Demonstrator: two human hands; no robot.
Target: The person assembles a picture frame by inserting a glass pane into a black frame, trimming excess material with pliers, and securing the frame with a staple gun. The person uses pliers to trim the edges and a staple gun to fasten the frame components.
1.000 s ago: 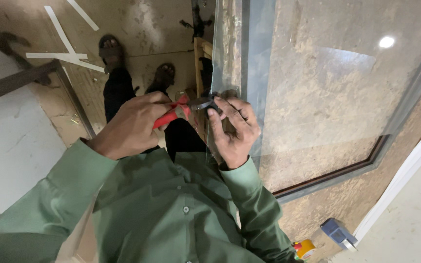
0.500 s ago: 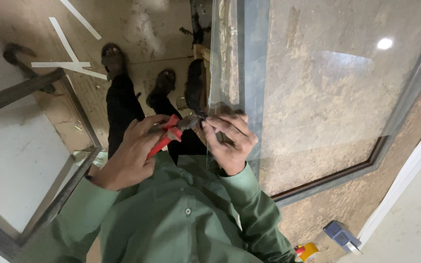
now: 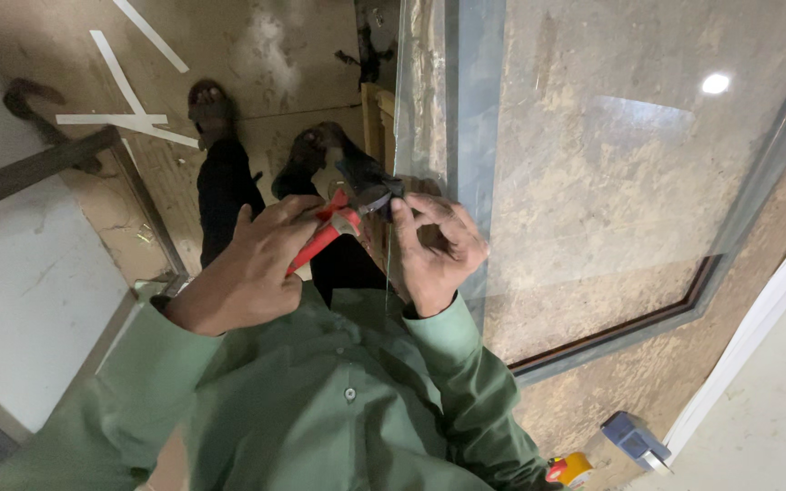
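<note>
Here, near the centre of the frame, we are gripping the red-handled pliers (image 3: 327, 235) with our left hand (image 3: 249, 273), fingers curled shut around the handles. The tool's long axis is running from lower left to upper right, and its dark head is reaching the edge of the glass sheet (image 3: 593, 173) just above our right hand (image 3: 434, 250). That right hand is pinching the same glass edge, thumb and fingers closed on it, sitting directly right of the pliers' head and almost touching it. So the glass edge is lying to the right of our left hand, along the line of the tool. We cannot tell how the pliers' jaws are standing. Toward the lower right, a blue tool (image 3: 634, 440) is lying on the floor.
</note>
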